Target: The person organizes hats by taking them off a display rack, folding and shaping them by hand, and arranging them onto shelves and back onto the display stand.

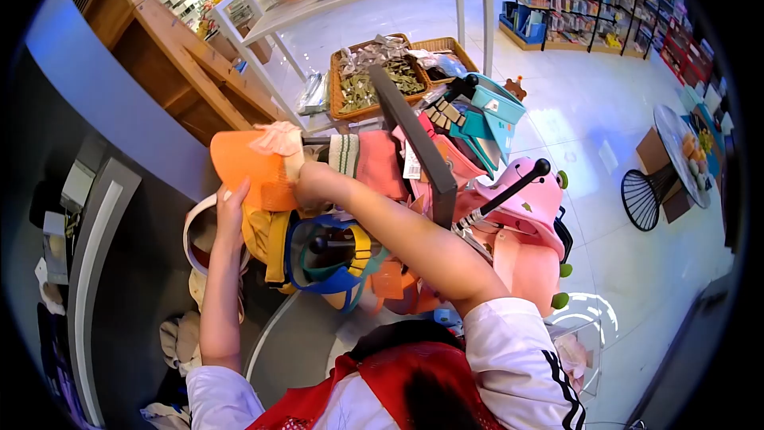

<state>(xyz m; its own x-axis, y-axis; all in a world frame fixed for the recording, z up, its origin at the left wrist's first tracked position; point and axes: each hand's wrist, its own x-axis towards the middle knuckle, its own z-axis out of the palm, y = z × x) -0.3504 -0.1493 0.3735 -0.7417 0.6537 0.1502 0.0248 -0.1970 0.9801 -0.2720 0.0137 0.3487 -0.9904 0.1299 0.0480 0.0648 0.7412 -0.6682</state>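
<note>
An orange sun visor (239,161) with a pale pink ruffled trim is at the end of a dark peg on a hat rack. My left hand (232,211) grips the lower left edge of its brim, thumb up. At its right side my right hand (320,185) is closed on the band, its fingertips partly hidden. A striped cuff-like band (344,154) and a salmon-pink hat (380,163) hang on the same peg, close to my right hand. Below are a yellow hat (267,235) and a blue-rimmed visor (306,251).
The rack's dark bar (414,143) crosses past my right forearm. Pink character hats (521,199) and teal visors (493,115) hang beyond it. Wicker baskets (338,99) of packets stand behind, near a white table (278,20). A wooden shelf (171,56) is at the left.
</note>
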